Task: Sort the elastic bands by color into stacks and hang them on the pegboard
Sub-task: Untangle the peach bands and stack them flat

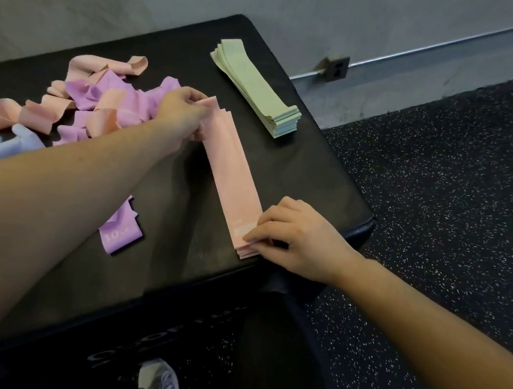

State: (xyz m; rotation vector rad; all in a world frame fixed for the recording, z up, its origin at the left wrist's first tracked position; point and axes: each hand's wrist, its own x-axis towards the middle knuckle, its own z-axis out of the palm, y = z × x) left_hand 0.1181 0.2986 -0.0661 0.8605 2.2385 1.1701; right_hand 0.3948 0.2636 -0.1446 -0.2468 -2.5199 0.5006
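Pink stack (233, 171) squared up on black padded bench (302, 168), a hand at each end.
Head view: left hand (182, 113) pinches the far end, right hand (292, 236) pinches the near end. Bands look thin, limp, light; likely to slide apart, so best gripped across both ends. Green stack (257, 89) done; unsorted pile (95, 103) remains.

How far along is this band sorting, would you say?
Roughly midway. Done: the green stack lies squared up on the black bench. In hand: the left hand and right hand pinch opposite ends of the pink stack. Left: a jumbled pile of pink, purple and pale blue bands, plus all the hanging; no pegboard is in view.
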